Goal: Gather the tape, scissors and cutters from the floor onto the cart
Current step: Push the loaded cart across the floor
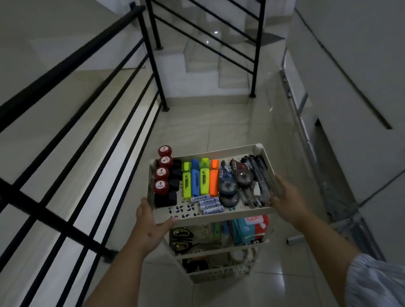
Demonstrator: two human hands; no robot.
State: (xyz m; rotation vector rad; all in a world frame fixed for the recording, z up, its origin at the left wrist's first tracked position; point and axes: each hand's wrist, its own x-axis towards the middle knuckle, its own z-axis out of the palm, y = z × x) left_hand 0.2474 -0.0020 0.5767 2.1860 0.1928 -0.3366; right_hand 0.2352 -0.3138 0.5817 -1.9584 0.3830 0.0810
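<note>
We find both hands on the cart (pixel 259 148), at the near corners of its top tray. Our left hand (pixel 151 224) is closed on the left corner, thumb laid over the front rim. Our right hand (pixel 286 200) has its grip closed over the right corner. The top tray carries highlighters (pixel 200 178), stamps (pixel 163 175), batteries (pixel 208 204) and tape dispensers (pixel 235 181). Scissors (pixel 181 239) lie on the middle shelf. The cart stands on the tiled floor (pixel 219 131) beside a black railing (pixel 66 118).
</note>
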